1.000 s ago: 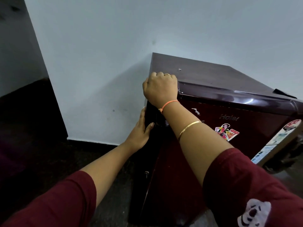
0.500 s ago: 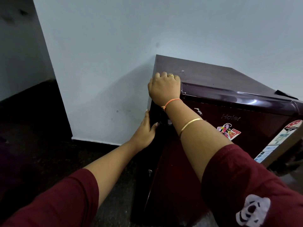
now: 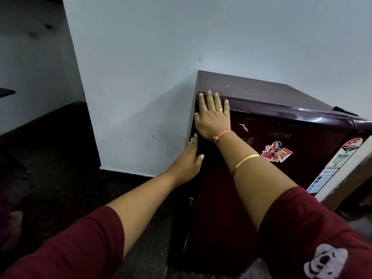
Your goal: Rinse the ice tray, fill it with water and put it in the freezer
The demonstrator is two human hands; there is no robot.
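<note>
We see a small, boxy refrigerator [image 3: 281, 178] in glossy dark maroon, its door shut, its flat top dull and its upper front edge rounded and shiny, standing on a dark speckled floor [image 3: 66, 168] against a smooth pale wall [image 3: 141, 67]. The right hand [image 3: 213, 117] lies flat with fingers spread against the top left corner of the door, fingertips reaching the rounded edge, clamped on nothing; it wears a gold ring, an orange thread at the wrist and a thin gold bangle [image 3: 244, 161] further down the forearm. The left hand [image 3: 189, 162] is also spread flat, pressed against the refrigerator's left edge just below the right hand, the two near but apart. Both arms wear soft maroon sleeves. A colourful figure sticker [image 3: 276, 152] and a strip of paper labels [image 3: 336, 164] sit on the door. The ice tray is not visible in our view.
</note>
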